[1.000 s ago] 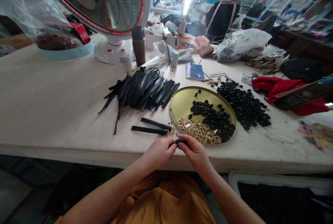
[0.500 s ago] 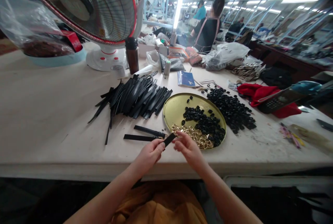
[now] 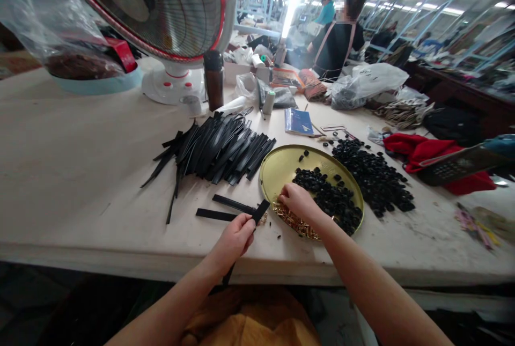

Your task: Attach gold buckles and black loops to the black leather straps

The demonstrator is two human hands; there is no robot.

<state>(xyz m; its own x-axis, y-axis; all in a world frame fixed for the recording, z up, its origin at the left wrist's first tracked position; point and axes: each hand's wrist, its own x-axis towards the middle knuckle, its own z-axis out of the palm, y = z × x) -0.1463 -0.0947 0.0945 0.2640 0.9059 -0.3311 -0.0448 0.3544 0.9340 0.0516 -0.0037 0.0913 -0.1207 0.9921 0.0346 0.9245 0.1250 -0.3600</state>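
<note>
The left hand (image 3: 235,236) pinches a black strap (image 3: 261,210) above the surface (image 3: 88,174), apparently leaving one end free, while the right hand (image 3: 298,202), grip hidden, reaches among gold buckles (image 3: 298,226) gathered, probably for easy reach, in a round tray (image 3: 269,174).

The round tray (image 3: 270,166) is yellow-gold, with shiny gold buckles (image 3: 298,225) and black loops (image 3: 340,198) in it. Left of the tray, the straps (image 3: 225,147) are black; right of it, the heap of loops (image 3: 374,174) matches. Beyond the tray, the booklet (image 3: 298,122) is blue with a small pale motif, the thread spool (image 3: 269,104) whitish, topped green. The counter (image 3: 80,174) is off-white.
</note>
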